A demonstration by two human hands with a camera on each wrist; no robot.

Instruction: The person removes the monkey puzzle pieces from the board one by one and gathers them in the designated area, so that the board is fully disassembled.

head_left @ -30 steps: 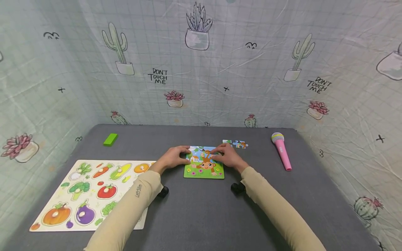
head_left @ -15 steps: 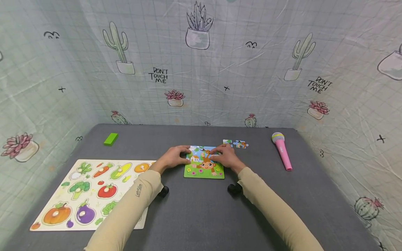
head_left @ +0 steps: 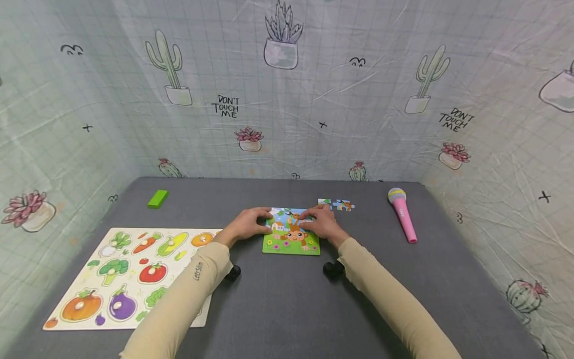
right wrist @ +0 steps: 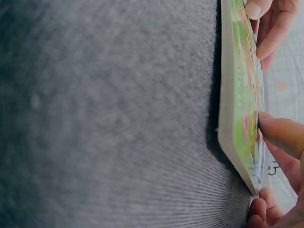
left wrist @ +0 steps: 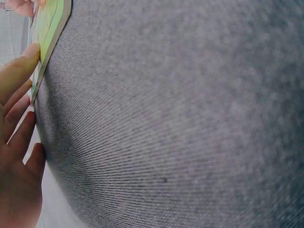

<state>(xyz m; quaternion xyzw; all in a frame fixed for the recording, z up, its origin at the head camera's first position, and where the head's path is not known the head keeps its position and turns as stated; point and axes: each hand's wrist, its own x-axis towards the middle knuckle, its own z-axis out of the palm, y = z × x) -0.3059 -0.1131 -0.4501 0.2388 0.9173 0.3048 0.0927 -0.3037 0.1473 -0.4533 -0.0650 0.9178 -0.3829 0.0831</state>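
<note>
In the head view a small square monkey puzzle lies on the grey table. My left hand is at its left side, its thumb and a fingertip touching the edge area; in the left wrist view the hand has extended, spread fingers. On the puzzle's upper right part rest the thumb and a finger of my right hand. The right wrist view shows the right thumb against the face of the puzzle, with other fingers by its corner. Whether a loose piece is under the right fingertips cannot be told.
Behind my right hand lie puzzle pieces. A pink microphone is farther right. A green block sits at the back left, and a large vegetable board reaches partly under my left forearm.
My right wrist and forearm have shifted slightly to the left, while the fingertips stay in about the same place. The left hand and the puzzle have not visibly moved.
</note>
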